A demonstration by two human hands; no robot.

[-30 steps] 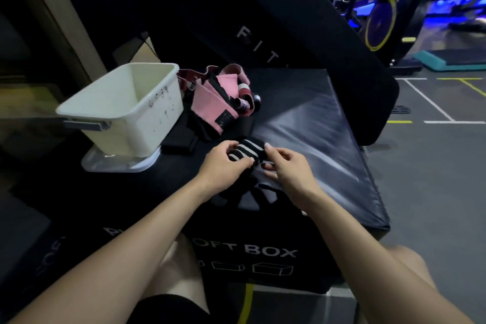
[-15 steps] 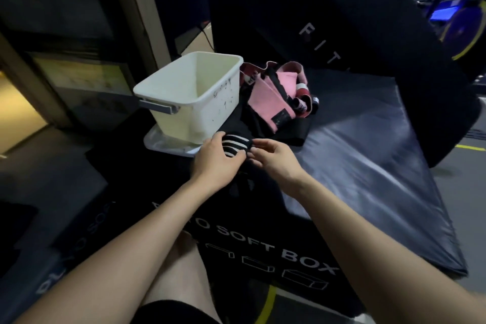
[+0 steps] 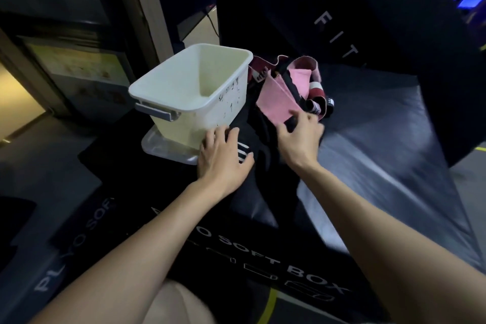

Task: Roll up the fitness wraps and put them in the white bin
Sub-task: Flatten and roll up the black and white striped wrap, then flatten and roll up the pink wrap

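Your left hand (image 3: 223, 158) covers rolled black wrap with white stripes (image 3: 243, 154), fingers curled over it, just beside white bin (image 3: 184, 92) base on plyo soft box (image 3: 368, 152). Your right hand (image 3: 299, 137) on lower edge of pink wrap (image 3: 276, 100), fingers bent onto it; whether they pinch it, can't tell, blurred. Pink wrap lies in loose pile right of bin, touching its wall. Bin sits on clear lid (image 3: 163, 148).

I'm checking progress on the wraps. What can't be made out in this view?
- Black striped wrap: mostly under the left hand; how rolled, unclear.
- Right hand: motion-blurred on the pink wrap; grip uncertain.
- White bin: floor partly behind its near wall.
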